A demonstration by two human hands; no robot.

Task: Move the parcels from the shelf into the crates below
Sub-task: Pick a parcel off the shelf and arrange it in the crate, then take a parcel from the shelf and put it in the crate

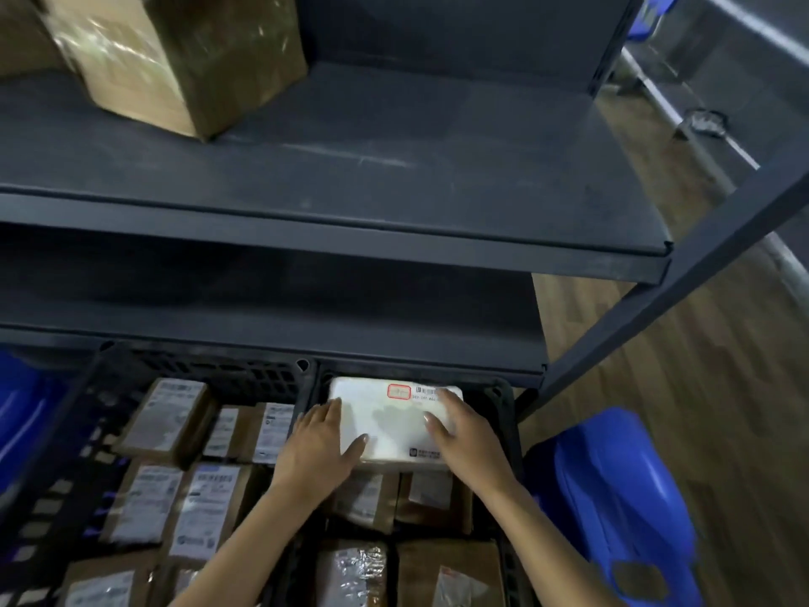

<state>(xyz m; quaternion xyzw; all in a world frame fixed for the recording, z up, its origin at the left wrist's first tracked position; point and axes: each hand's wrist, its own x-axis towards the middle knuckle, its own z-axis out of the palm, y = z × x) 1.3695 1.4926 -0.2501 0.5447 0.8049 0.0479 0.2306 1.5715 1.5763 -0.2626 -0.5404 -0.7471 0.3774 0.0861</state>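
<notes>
A flat white parcel [392,420] with a red-framed label lies at the far end of the right black crate [508,414], on top of brown parcels. My left hand [321,444] rests on its left edge with fingers straight. My right hand [459,435] lies flat on its right side, fingers extended over the top. The left black crate [109,387] holds several brown labelled parcels [166,418]. A large brown taped box [175,54] stands on the dark grey shelf [394,168] at the upper left.
A lower shelf board [306,339] overhangs the crates' far ends. The rack's upright post [665,300] slants at the right. A blue plastic stool [621,506] stands on the wooden floor right of the crate. Something blue [22,414] sits at the far left.
</notes>
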